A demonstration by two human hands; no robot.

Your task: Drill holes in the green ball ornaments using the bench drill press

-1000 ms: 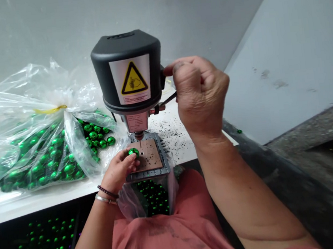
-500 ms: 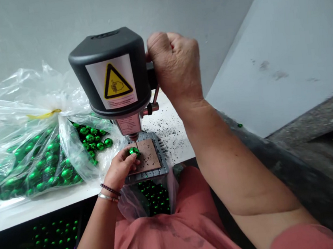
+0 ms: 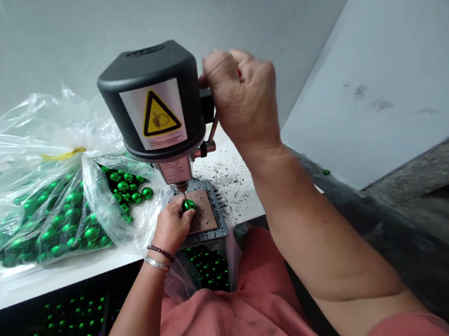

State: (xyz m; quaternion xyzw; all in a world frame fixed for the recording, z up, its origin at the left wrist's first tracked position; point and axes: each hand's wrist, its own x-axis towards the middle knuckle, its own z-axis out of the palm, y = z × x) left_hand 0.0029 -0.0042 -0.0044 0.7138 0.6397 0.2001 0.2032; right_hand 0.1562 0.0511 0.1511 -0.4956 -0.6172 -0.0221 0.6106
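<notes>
Pinched in my left hand [image 3: 175, 222] is a shiny green ball [image 3: 188, 205], held over the brown board [image 3: 205, 218] on the drill press base. The thin drill bit [image 3: 185, 194] stands right above the ball; whether it touches cannot be made out. My right hand [image 3: 244, 99] is closed in a fist around the feed lever of the drill press [image 3: 151, 101]; a bit of red shows between its fingers, and the grip itself is mostly hidden. The metal lever rod [image 3: 213, 127] shows below the fist.
A clear plastic bag [image 3: 103, 202] of many green balls lies on the white table [image 3: 99, 269] at left, some spilling out. Dark shavings [image 3: 229, 181] litter the table. More green balls [image 3: 208, 266] sit in a bag below the press and in a dark container at lower left.
My left hand has moved right and brought the green ball under the drill bit. My right hand stays on the lever, and the view has shifted slightly.
</notes>
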